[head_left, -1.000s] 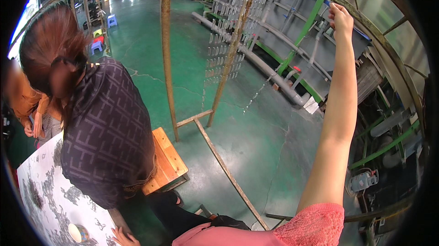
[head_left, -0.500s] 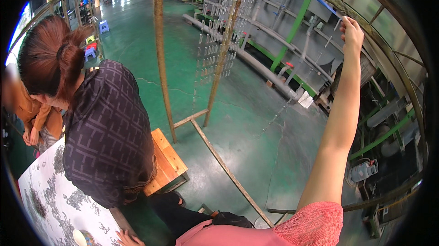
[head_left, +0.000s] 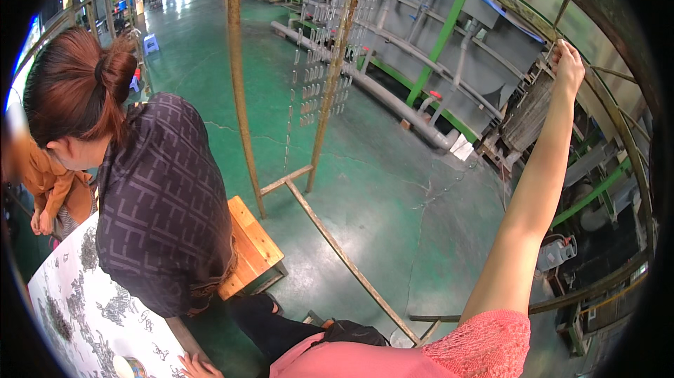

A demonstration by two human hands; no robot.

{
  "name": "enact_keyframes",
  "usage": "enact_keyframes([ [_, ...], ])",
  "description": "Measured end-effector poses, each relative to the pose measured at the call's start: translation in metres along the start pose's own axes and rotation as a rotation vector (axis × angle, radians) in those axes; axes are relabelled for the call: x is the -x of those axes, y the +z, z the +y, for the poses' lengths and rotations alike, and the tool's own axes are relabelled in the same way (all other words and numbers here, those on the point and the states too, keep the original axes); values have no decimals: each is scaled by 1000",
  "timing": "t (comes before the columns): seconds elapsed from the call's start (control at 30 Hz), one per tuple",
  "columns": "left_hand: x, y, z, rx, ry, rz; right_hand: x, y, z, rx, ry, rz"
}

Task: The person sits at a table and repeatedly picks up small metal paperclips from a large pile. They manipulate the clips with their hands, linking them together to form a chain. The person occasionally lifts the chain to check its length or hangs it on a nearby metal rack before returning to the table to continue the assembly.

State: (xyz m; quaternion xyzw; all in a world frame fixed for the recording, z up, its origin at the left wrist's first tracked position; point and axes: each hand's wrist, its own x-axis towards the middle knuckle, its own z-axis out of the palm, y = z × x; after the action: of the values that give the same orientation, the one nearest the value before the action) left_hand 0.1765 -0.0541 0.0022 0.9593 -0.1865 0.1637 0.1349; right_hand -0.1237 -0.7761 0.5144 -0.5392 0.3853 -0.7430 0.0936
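Observation:
My right arm reaches far up to the upper right. My right hand [head_left: 569, 69] is closed in a pinch beside the rusty metal bar [head_left: 597, 97] of a tall frame. A thin strand seems to trail below it, but it is too fine to make out. My left hand [head_left: 199, 366] lies at the edge of the white table [head_left: 151, 304], fingers apart and holding nothing. Near it stands a paper cup [head_left: 128, 367]. Small dark pieces [head_left: 118, 302] are scattered in clusters over the table top.
A person in a dark patterned top [head_left: 165, 202] sits on a wooden bench [head_left: 254, 241] at my left. Another person in orange [head_left: 53, 174] sits beyond. Strands of small metal pieces [head_left: 321, 86] hang from a rusty frame [head_left: 239, 90]. Grey pipes and tanks line the far right.
My right hand has moved right and slightly down, to the frame's bar. The thin strand seen under it is now fainter. My left hand stays at the table edge.

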Motion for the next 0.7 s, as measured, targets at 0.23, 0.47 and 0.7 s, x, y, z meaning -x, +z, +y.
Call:
enact_keyframes([
  [0.23,0,0,0,-16,0,0,-21,9,-4,-18,10,-20],
  [0.47,5,8,-13,-28,-17,-42,-24,8,-11,140,26,-93],
  [0.7,17,47,-35,49,-49,-94,-61,-14,17,225,-17,-155],
])
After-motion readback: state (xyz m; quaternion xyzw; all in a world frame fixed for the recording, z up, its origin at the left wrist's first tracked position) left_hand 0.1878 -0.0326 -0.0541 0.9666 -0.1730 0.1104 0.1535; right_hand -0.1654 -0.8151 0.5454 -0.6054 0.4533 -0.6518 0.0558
